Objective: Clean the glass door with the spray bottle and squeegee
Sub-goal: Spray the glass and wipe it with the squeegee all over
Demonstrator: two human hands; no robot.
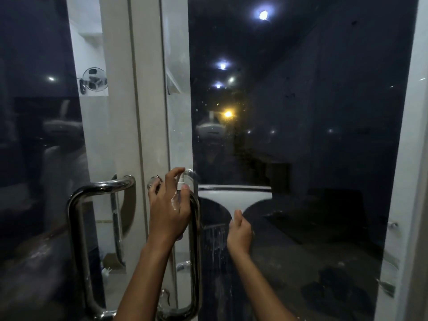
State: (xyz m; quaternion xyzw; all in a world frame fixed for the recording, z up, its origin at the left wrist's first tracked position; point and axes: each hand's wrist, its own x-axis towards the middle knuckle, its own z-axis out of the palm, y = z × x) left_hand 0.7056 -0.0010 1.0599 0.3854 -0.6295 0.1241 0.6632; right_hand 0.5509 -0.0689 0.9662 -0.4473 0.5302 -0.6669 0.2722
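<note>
The dark glass door (312, 112) fills the right half of the view, with droplets near its middle and runs of liquid low down. My right hand (239, 232) grips the handle of a white squeegee (234, 196), whose blade lies flat and level against the glass. My left hand (169, 209) holds a small clear spray bottle (181, 184) against the steel pull handle (195, 239) of this door; the bottle's white nozzle shows between my fingers, and most of the bottle is hidden by my hand.
A white door frame (148, 112) runs down the middle, with a second steel pull handle (81, 228) on the left door. The white frame edge (414, 158) bounds the glass on the right. Lights and a wall fan (95, 79) reflect in the panes.
</note>
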